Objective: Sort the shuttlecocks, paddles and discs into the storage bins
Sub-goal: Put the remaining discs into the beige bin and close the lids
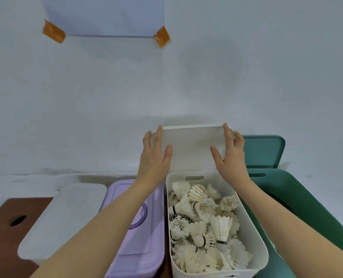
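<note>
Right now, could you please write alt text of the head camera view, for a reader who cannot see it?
Two bare hands, left hand and right hand, hold a white rectangular plastic lid upright against the wall, behind an open white plastic bin full of white feather shuttlecocks. A closed purple plastic bin and a closed white bin stand left; an open green bin stands right.

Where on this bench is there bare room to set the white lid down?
The only bare patch is the brown bench top at far left, beside the white closed bin. Elsewhere is crowded: purple bin, shuttlecock bin and green bin sit side by side. Both hands, left hand and right hand, hold the white lid.
</note>
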Available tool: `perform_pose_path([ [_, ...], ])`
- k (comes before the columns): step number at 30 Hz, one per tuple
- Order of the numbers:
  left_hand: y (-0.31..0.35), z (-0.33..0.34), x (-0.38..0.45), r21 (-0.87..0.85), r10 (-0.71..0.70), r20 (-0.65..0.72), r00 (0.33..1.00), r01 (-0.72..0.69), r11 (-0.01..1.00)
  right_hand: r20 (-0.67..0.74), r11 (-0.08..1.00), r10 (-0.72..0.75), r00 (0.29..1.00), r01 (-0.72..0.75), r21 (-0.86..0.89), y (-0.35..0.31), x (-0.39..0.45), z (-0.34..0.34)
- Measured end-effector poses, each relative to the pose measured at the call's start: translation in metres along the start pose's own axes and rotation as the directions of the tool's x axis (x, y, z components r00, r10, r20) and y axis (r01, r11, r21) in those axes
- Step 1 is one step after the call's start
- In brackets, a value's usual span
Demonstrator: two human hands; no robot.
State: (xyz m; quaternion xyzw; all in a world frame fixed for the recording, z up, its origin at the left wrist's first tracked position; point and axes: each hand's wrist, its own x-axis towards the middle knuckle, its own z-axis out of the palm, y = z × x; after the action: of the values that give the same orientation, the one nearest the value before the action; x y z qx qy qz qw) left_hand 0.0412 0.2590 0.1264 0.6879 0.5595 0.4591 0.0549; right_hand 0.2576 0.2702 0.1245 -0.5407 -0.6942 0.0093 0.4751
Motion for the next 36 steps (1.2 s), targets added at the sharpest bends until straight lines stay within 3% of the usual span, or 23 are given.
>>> perform_pose_path([
  [10,0.025,-0.018,-0.066,0.026,0.016,0.040,0.999,-0.017,1.000,-0.016,0.996,0.046,0.999,-0.045,0.075,-0.007,-0.074,-0.044],
  [19,0.041,-0.007,-0.148,0.103,0.000,0.136,0.991,-0.014,0.995,0.109,0.998,-0.001,0.994,-0.006,0.063,0.031,-0.149,-0.071],
  [27,0.033,0.023,-0.218,0.191,-0.105,0.257,0.961,0.056,0.980,0.247,0.954,-0.249,0.937,0.281,-0.105,0.081,-0.203,-0.086],
  [32,0.026,0.034,-0.248,0.202,-0.186,0.253,0.949,0.137,0.970,0.326,0.945,-0.232,0.916,0.291,-0.145,0.096,-0.228,-0.076],
  [36,0.026,0.035,-0.247,0.172,-0.179,0.229,0.957,0.141,0.975,0.310,0.948,-0.228,0.923,0.284,-0.147,0.099,-0.228,-0.076],
])
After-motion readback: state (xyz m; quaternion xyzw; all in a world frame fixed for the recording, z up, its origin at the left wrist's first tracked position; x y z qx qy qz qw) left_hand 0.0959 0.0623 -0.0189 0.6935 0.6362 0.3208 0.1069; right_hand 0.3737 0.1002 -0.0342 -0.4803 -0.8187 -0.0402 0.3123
